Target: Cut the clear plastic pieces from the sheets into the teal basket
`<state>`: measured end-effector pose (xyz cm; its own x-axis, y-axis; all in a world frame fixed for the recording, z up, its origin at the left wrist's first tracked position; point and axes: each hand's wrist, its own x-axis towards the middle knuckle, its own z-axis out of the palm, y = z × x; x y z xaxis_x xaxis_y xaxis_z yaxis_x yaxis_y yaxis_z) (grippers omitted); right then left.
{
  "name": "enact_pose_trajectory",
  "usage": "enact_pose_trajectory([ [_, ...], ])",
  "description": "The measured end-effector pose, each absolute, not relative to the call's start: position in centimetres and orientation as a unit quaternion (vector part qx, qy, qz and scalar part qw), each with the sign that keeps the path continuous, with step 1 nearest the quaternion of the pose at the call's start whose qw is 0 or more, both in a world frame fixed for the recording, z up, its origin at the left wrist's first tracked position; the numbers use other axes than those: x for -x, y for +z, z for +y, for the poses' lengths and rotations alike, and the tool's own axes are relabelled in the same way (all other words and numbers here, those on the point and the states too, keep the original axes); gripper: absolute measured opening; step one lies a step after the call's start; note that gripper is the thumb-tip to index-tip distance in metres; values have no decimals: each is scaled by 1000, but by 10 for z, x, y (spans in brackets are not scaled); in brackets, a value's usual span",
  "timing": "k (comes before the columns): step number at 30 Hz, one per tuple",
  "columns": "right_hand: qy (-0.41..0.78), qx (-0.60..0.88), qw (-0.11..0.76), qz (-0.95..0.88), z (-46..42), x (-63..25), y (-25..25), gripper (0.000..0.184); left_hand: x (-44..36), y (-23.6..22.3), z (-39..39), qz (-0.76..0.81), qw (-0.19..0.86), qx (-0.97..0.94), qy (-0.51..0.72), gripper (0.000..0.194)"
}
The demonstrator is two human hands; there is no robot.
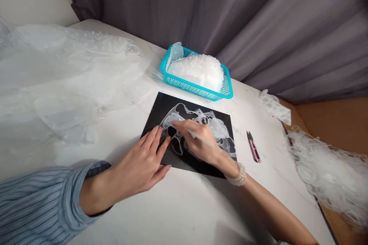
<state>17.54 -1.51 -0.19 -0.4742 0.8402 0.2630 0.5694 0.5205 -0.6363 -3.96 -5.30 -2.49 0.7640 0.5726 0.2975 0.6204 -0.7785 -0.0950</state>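
Note:
A black mat (152, 113) lies on the white table, carrying clear, frosted plastic sheet with curvy cut-out shapes (219, 127). My left hand (140, 166) rests flat, fingers stretched out, its fingertips on the plastic's left edge and the mat. Over the middle of the plastic, my right hand (201, 141) is closed in a pen-like grip. A pale, slim tool (195, 134) seems to be in its fingers; its exact kind cannot be made out. The tip is at a frosted piece (172, 120) near my left fingertips.
Behind the mat stands a turquoise basket (189, 89) heaped with frosted plastic pieces (201, 71). Pink-handled thread snips (253, 147) lie right of the mat. Plastic sheets (57, 72) cover the left side. Stringy plastic scraps (330, 172) fill a cardboard box (336, 118) at the right.

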Motion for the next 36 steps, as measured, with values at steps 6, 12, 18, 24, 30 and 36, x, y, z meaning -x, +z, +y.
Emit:
enact_pose_trajectory([
  [6,376,578,539,-483,27,-287,8,15,42,-24,-54,-320,82,940,-86,64],
  [12,425,598,546,-403,-21,-310,20,11,38,-15,-45,-341,28,933,-115,53],
  [18,494,533,564,-392,-47,-248,48,15,22,19,-22,-360,-165,880,-263,36],
  [24,383,548,502,-549,-62,-215,70,17,-5,34,-1,-374,-760,470,-250,47],
  [30,355,465,288,-759,-83,-196,74,22,0,25,-2,-337,-820,382,-260,34],
  [36,274,630,339,-643,-42,-196,79,39,2,20,-7,-336,-743,521,-252,19],
])
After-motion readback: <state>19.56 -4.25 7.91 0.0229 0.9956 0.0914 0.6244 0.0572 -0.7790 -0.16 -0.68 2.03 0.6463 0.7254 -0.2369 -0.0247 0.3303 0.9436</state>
